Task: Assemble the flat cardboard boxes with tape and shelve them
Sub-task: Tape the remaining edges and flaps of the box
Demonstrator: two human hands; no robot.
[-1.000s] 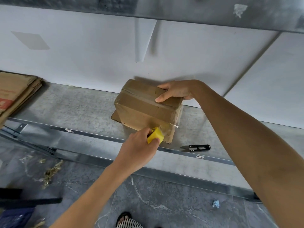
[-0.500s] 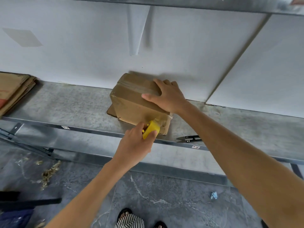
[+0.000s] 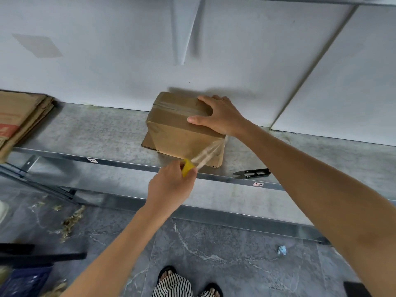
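Note:
A brown cardboard box [image 3: 175, 133] stands on the grey shelf [image 3: 85, 133], tilted over a loose bottom flap. Clear tape runs across its top seam. My right hand [image 3: 220, 116] lies flat on the box's top right corner, pressing it down. My left hand [image 3: 171, 185] grips a yellow tape roll [image 3: 187, 167] just below the box's front face. A clear strip of tape [image 3: 209, 153] stretches from the roll up to the box's front right corner.
Black thread snips [image 3: 251, 173] lie on the shelf right of the box. Flat cardboard boxes [image 3: 19, 118] are stacked at the shelf's far left. The shelf's metal front rail [image 3: 128, 166] runs below the box. Debris and a dark crate [image 3: 27, 277] sit on the marble floor.
My right hand slid from the box's far edge onto its top right corner. My left hand pulled the tape roll down and away, drawing a strip of tape out from the corner.

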